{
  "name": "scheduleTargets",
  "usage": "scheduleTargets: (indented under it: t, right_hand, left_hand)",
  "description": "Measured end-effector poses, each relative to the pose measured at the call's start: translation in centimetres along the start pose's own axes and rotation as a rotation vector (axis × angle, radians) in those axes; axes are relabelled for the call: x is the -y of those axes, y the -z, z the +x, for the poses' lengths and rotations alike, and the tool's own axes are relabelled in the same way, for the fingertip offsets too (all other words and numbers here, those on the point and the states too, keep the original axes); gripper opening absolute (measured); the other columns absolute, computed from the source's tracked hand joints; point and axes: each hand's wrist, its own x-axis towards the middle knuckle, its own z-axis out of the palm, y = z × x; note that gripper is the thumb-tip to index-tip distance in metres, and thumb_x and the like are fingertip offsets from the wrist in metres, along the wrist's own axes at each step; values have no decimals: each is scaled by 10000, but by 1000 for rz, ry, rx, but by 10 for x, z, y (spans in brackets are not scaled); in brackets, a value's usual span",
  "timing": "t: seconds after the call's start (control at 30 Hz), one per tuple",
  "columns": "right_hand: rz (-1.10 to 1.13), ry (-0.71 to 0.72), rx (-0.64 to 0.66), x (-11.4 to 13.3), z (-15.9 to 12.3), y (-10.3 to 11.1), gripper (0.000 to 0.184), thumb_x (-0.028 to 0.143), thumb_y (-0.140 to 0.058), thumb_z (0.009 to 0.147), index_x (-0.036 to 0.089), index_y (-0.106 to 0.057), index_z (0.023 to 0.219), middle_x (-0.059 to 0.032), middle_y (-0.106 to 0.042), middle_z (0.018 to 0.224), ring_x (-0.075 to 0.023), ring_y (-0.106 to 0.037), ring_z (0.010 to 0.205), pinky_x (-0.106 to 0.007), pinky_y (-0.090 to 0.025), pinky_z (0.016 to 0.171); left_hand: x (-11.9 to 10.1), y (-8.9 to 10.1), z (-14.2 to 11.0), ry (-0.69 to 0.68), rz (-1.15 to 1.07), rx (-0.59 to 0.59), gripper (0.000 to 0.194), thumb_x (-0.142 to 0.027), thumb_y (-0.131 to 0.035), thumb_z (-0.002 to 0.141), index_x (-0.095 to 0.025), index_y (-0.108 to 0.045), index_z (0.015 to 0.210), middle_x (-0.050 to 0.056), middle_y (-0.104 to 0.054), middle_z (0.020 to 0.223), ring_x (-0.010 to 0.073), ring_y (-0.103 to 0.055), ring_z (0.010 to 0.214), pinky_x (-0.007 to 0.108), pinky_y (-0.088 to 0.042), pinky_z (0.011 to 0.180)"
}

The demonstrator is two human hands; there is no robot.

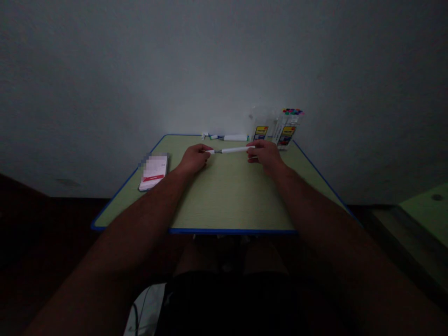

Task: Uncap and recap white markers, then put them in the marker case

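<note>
Over the far half of a green table (224, 200), my two hands hold a white marker pen (233, 150) level between them. My left hand (193, 158) pinches its left end, which looks grey near the tip. My right hand (266, 154) grips the right end with curled fingers. Both forearms rest on the tabletop.
Another white marker (231, 137) and a small cap (205, 136) lie at the table's far edge. Two clear boxes of markers (287, 127) (259, 127) stand at the far right corner. A phone (154, 171) lies near the left edge. A second green table (425, 212) is on the right.
</note>
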Motion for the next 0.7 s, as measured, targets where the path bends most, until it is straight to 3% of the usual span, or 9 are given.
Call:
scheduleTargets:
  t: [0.7]
  right_hand:
    - [5, 30, 51, 0, -2, -1, 130, 58, -715, 724, 159, -701, 805, 6, -608, 664, -113, -592, 591, -256, -574, 536]
  left_hand:
    - [-6, -1, -6, -47, 47, 13, 197, -173, -643, 818, -167, -756, 980, 18, -626, 661, 119, -522, 542, 255, -443, 556]
